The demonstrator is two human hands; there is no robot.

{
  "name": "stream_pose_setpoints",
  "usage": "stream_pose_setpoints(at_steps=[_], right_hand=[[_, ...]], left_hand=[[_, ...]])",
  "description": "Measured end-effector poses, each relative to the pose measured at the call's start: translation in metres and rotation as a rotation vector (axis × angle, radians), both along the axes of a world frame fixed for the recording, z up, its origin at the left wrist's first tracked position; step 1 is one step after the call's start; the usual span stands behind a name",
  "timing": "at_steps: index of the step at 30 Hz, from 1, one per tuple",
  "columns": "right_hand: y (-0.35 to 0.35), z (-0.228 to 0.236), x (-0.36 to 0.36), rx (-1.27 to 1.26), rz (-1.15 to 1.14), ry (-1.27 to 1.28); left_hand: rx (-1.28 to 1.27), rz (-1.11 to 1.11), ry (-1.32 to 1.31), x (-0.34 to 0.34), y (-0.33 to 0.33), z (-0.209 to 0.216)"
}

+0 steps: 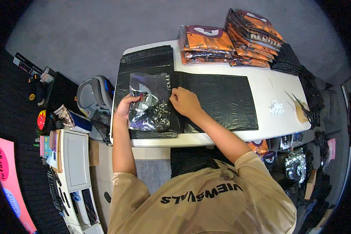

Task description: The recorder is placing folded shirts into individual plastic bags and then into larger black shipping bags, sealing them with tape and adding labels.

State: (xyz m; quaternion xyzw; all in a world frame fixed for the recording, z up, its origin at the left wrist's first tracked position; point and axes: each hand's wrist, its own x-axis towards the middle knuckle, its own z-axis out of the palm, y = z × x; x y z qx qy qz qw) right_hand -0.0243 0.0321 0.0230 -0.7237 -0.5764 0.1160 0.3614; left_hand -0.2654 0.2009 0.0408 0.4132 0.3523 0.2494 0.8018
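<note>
A clear plastic packet with a dark folded garment (148,111) lies on black plastic mailing bags (146,58) at the table's left side. My left hand (124,107) grips the packet's left edge, thumb on top and the other fingers mostly hidden. At the packet's right edge, my right hand (185,102) is closed with its fingers curled in. What its fingertips pinch, if anything, is hidden. Another black plastic bag (222,99) is spread flat to the right, partly beneath my right forearm.
Stacks of bagged orange garments (208,41) stand at the white table's (280,84) far edge. Scissors (300,103) and a small pile of white scraps (276,108) lie at the right. A grey chair (91,93) and white cabinet (76,156) stand left; more packets (294,165) sit below right.
</note>
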Motion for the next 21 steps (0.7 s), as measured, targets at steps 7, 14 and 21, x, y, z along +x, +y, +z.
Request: stream_pose_setpoints(at_steps=[7,14,21], right_hand=[[0.000,-0.002,-0.004,0.108,-0.005,-0.012],[0.000,0.001,0.000,0.112,-0.020,-0.029],[0.000,0.005,-0.005,0.096,-0.010,-0.032]], left_hand=[[0.019,-0.016,-0.017,0.007,0.004,-0.009],[0.066,-0.030,0.079,0.013,0.007,-0.015],[0.076,-0.020,0.054,0.029,0.002,-0.024]])
